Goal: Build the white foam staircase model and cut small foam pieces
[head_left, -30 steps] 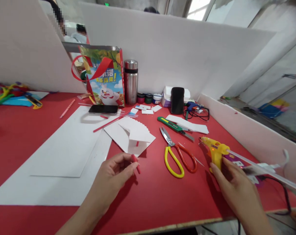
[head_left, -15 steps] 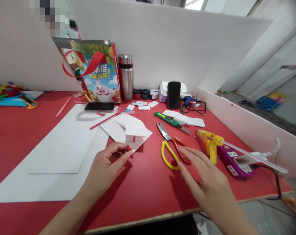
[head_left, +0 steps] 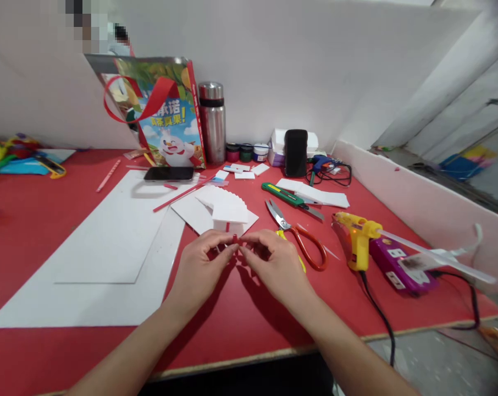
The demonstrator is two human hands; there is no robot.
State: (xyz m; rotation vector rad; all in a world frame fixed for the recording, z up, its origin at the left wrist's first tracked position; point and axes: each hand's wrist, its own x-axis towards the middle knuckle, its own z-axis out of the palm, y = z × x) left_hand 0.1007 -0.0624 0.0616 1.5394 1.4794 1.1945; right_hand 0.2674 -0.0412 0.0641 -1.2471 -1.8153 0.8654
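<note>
My left hand [head_left: 205,264] pinches a short piece of red straw [head_left: 235,240] between thumb and forefinger. My right hand [head_left: 276,264] meets it from the other side, fingertips closed at the same piece; the fingers hide most of it. Just behind the hands stands a small white card model [head_left: 230,212] with fanned, step-like pieces on a flat base and a bit of red beneath its top. Scissors [head_left: 292,226] with one red and one yellow handle lie beyond my right hand. A long red straw [head_left: 178,197] rests across the white sheets on the left.
White boards [head_left: 109,242] cover the left of the table. A green utility knife [head_left: 292,198] has its blade out. At right are a yellow glue gun [head_left: 359,236] with a cord and a purple box [head_left: 401,269]. A steel flask [head_left: 212,124] and printed bag [head_left: 170,121] stand behind.
My right hand has moved left from beside the scissors and closed at the straw piece. My left hand has shifted slightly right and up. The scissors now lie turned, slightly farther away.
</note>
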